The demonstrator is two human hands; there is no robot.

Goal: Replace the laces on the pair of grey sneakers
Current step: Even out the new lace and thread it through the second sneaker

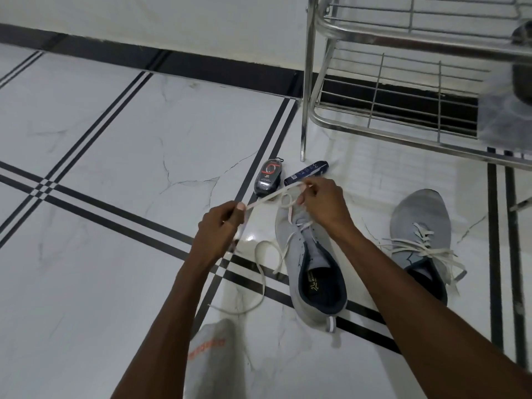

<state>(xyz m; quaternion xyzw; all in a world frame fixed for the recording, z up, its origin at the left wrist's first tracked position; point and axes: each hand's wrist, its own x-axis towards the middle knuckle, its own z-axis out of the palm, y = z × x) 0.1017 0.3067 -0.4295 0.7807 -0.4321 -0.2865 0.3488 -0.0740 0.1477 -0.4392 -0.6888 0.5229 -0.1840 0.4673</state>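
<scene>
Steel rack (pixel 403 82) stands behind; a polish pack (pixel 267 178) and blue tube (pixel 305 172) lie by the toe. Both hands pinch a white lace (pixel 273 195) above the left sneaker (pixel 311 272) on the floor (pixel 115 139): left hand (pixel 221 226), right hand (pixel 322 203). The other sneaker (pixel 420 226) is laced.

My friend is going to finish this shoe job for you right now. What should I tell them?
Left hand pinches one stretch of the white lace; right hand pinches it above the toe of the near sneaker. That lace runs through only the front holes, and its loose end trails on the floor. The other sneaker sits to the right, laced but untied. Whether either lace is old or new cannot be told. Left: finish both shoes.
</scene>
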